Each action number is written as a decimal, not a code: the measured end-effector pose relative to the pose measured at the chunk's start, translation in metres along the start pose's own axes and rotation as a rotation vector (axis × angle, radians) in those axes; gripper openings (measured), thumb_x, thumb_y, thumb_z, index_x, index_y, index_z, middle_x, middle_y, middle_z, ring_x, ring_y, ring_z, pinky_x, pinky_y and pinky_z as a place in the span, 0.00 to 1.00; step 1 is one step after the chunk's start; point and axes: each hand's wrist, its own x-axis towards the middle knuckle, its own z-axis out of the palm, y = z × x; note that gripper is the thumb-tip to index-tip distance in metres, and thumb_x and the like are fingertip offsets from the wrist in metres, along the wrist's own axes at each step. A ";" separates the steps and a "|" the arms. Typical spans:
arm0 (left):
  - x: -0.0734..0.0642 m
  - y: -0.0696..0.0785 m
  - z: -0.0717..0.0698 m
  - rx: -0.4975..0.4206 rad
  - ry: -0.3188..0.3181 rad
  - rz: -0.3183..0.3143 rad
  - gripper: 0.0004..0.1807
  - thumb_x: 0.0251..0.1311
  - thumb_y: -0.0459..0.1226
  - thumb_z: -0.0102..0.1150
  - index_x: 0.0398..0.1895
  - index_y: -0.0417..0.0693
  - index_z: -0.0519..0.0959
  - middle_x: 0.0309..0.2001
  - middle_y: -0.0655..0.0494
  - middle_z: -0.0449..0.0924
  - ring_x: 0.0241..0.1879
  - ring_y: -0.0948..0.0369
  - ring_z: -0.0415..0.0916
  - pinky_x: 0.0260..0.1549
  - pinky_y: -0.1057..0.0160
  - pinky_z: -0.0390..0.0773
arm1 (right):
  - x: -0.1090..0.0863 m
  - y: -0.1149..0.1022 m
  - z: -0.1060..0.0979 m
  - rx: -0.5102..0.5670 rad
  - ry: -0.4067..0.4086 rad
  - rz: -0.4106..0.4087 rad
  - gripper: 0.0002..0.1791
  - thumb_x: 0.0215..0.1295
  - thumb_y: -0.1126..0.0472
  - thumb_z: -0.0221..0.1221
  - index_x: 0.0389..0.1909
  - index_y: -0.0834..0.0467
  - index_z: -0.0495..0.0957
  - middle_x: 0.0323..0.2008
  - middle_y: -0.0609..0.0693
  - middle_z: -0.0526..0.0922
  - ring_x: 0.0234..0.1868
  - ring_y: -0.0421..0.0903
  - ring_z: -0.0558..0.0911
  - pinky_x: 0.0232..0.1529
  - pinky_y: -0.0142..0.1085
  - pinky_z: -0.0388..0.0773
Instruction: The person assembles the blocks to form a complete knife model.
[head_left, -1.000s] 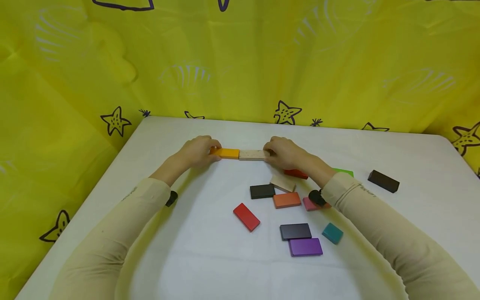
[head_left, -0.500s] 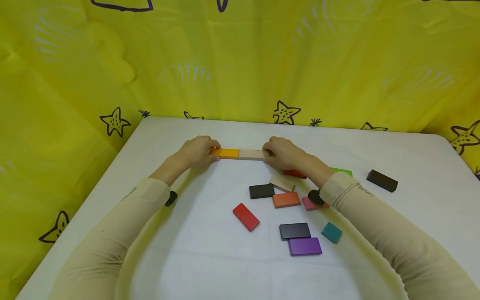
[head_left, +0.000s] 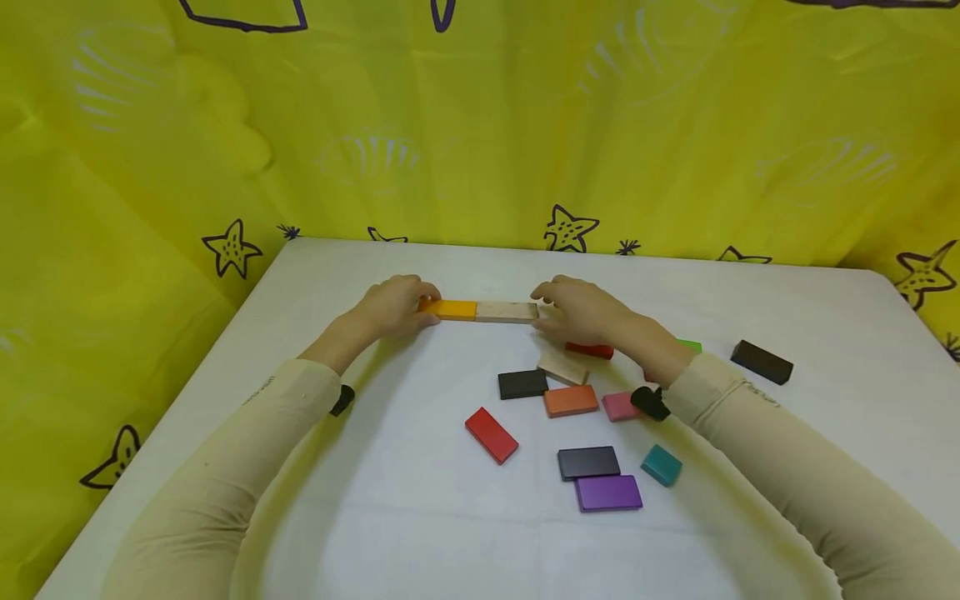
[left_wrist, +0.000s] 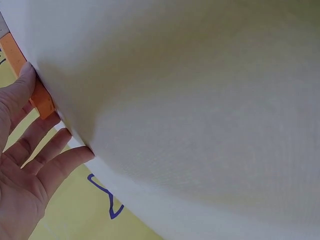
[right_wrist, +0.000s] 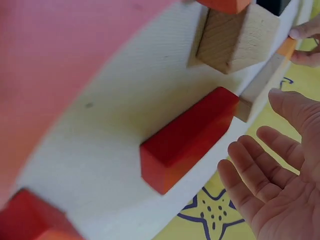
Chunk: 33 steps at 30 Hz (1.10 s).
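In the head view, a yellow-orange block and a plain wooden block lie end to end in a line on the white table. My left hand pinches the yellow-orange block at its left end, thumb on the near side and fingers behind. Just past the right end of the wooden block, my right hand hovers with relaxed, spread fingers around nothing. The right wrist view shows the open palm beside that end. A red block lies below this hand.
Loose blocks lie nearer: black, plain wooden, orange, pink, red, dark grey, purple and teal. A dark brown block sits right. A yellow curtain hangs behind.
My right hand has let go of the wooden block's right end and shifted slightly right, its fingers spreading. The left hand keeps its pinch on the yellow-orange block, and both blocks stay in line.
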 end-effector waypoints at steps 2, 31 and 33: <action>0.001 0.000 0.001 -0.001 -0.002 0.003 0.21 0.66 0.42 0.68 0.58 0.44 0.82 0.43 0.47 0.80 0.42 0.51 0.74 0.45 0.50 0.77 | -0.009 0.005 -0.002 0.021 0.011 -0.012 0.26 0.73 0.57 0.60 0.66 0.65 0.74 0.57 0.63 0.79 0.58 0.60 0.79 0.60 0.55 0.75; 0.001 0.001 -0.001 0.019 -0.015 -0.004 0.22 0.67 0.43 0.66 0.60 0.44 0.81 0.46 0.47 0.80 0.44 0.51 0.74 0.44 0.50 0.77 | -0.075 0.048 -0.007 0.216 0.074 -0.068 0.21 0.63 0.63 0.70 0.56 0.64 0.81 0.51 0.55 0.84 0.52 0.54 0.81 0.50 0.51 0.79; 0.000 0.000 -0.001 0.023 -0.014 -0.004 0.22 0.67 0.44 0.66 0.60 0.44 0.81 0.46 0.47 0.80 0.43 0.51 0.74 0.44 0.50 0.77 | -0.074 0.049 -0.007 0.215 0.063 -0.049 0.21 0.62 0.64 0.71 0.56 0.63 0.81 0.51 0.55 0.85 0.52 0.53 0.81 0.51 0.51 0.78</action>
